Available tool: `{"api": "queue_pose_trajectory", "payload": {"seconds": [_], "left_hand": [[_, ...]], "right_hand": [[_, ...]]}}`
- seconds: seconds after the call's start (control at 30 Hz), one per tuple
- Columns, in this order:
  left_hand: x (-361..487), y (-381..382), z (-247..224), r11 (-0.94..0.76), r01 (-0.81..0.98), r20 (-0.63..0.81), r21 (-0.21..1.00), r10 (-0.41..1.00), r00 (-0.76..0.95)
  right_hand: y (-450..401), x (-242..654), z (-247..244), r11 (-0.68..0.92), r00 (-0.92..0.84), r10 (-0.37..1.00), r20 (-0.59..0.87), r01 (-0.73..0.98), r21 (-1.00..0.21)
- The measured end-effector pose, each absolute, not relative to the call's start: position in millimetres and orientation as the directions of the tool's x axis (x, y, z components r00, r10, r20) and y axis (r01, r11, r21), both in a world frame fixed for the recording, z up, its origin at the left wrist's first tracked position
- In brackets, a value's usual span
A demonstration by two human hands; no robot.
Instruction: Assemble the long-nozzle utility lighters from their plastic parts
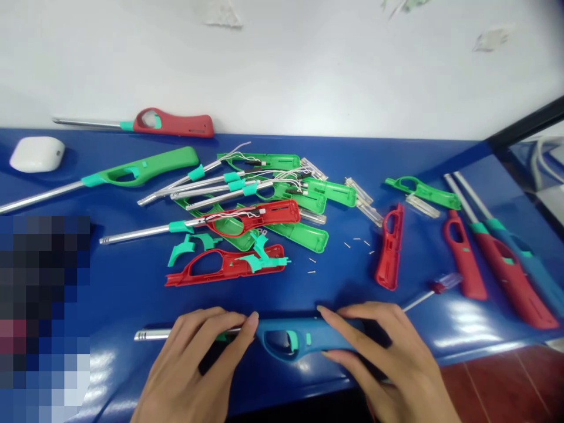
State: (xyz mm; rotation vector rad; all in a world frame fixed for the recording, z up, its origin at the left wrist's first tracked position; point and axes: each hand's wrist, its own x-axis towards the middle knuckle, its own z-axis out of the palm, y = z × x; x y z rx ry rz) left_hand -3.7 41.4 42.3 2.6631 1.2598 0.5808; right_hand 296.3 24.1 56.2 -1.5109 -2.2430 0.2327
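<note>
A blue gas lighter (304,339) lies lengthwise in front of me, its metal barrel pointing left and its teal trigger showing in the handle loop. My left hand (198,352) grips it where the barrel meets the handle, covering that joint. The fingers and thumb of my right hand (379,352) pinch the rear of the blue handle from both sides. Just beyond lie a red handle shell (207,267) with teal trigger pieces (259,258) on it, and a screwdriver (440,285) past my right hand.
Metal barrels with wires (211,191) lie heaped over green handle shells (308,235). Small screws (312,271) are scattered near the middle. Whole lighters, one green (154,164) and one red (180,123), lie back left; others stand at the right edge. A white case (37,154) sits far left.
</note>
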Motion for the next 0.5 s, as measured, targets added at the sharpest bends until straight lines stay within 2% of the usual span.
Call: {"api": "queue_pose_trajectory", "payload": {"seconds": [0.1,0.23,0.4,0.5], "left_hand": [[-4.1,41.9,42.5,-0.634,0.709,0.309,0.308,0.772,0.556],[-1.0,42.3,40.4,-0.638,0.713,0.268,0.290,0.769,0.580],[7.0,46.3,40.8,-0.591,0.723,0.313,0.358,0.806,0.503],[7.3,45.1,41.0,-0.561,0.734,0.285,0.383,0.827,0.484]], "right_hand": [[23.6,297.8,54.2,0.367,-0.297,0.927,0.230,0.847,-0.384],[22.4,299.7,50.8,0.363,-0.276,0.926,0.256,0.838,-0.408],[21.2,299.9,52.4,0.366,-0.267,0.925,0.271,0.820,-0.440],[20.6,299.7,55.3,0.364,-0.268,0.927,0.263,0.815,-0.451]]}}
